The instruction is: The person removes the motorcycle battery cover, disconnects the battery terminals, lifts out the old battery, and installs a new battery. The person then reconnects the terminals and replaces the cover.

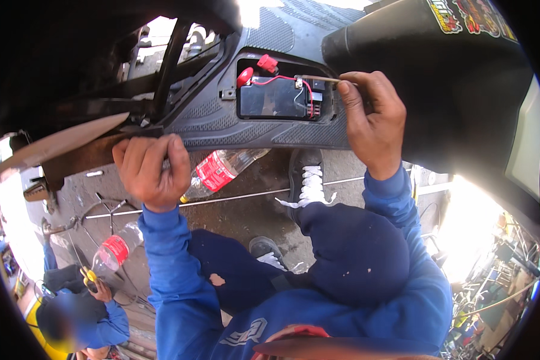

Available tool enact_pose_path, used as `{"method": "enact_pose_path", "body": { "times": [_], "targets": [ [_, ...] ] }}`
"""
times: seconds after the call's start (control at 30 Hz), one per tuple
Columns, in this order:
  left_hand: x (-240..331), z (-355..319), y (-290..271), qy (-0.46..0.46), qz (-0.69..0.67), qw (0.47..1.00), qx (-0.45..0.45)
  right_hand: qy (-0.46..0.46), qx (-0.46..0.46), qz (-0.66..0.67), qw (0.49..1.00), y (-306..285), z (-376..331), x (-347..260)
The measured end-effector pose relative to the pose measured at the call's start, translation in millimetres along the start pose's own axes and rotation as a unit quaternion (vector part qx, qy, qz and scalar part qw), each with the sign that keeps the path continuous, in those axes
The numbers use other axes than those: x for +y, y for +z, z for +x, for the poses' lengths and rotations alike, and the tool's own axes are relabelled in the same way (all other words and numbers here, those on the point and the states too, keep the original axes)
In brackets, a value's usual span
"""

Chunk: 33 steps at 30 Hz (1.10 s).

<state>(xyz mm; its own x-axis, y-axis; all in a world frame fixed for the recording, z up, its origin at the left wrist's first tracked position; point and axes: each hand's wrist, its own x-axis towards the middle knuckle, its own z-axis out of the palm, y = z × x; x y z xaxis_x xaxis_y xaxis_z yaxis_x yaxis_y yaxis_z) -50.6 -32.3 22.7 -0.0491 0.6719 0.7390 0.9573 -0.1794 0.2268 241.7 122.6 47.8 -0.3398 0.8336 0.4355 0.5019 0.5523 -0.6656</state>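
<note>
In my right hand (375, 120) a thin brownish rod-like tool (321, 78) is pinched between thumb and fingers. Its far end meets a terminal of the black battery (273, 98), which sits in an opening in the scooter's dark footboard (222, 129). A red wire (285, 77) runs across the battery top to the right side. A red rubber cap (245, 77) and a red connector (267, 63) lie at the opening's far left. My left hand (153, 171) is closed at the footboard's near left edge; anything inside its curled fingers is hidden.
Beneath the footboard lies a clear bottle with a red label (215, 173); another bottle (115, 249) is near my left arm. At lower left, another person (72, 318) holds yellow-handled pliers (90, 278). A black scooter seat (438, 78) rises at right. Metal clutter (492, 300) fills the lower right.
</note>
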Motion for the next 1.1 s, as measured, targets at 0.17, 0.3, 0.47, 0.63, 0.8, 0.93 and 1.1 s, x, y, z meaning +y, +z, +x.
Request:
{"method": "enact_pose_path", "body": {
  "times": [0.17, 0.3, 0.47, 0.63, 0.8, 0.93, 1.1],
  "targets": [
    [7, 24, 0, 0.033, -0.049, 0.997, -0.054, 0.008, 0.014, 0.019, 1.0, 28, 3, 21],
    [6, 45, 3, 0.079, -0.078, 0.98, -0.163, 0.033, 0.0, 0.028, 0.999, 43, 7, 35],
    [23, 66, 36, 0.046, -0.086, 0.967, -0.237, 0.027, -0.014, 0.024, 0.999, 48, 19, 39],
    [37, 95, 94, 0.037, -0.028, 0.95, -0.31, 0.018, 0.0, 0.058, 0.998, 40, 20, 36],
    [28, 100, 101, 0.079, 0.007, 0.933, -0.35, 0.066, 0.017, 0.084, 0.994, 37, 13, 36],
    [23, 88, 89, 0.066, -0.031, 0.944, -0.321, 0.096, 0.003, 0.078, 0.992, 31, 13, 29],
    [23, 86, 91, 0.057, -0.051, 0.947, -0.313, 0.162, -0.014, 0.045, 0.986, 25, 18, 25]
  ]
}}
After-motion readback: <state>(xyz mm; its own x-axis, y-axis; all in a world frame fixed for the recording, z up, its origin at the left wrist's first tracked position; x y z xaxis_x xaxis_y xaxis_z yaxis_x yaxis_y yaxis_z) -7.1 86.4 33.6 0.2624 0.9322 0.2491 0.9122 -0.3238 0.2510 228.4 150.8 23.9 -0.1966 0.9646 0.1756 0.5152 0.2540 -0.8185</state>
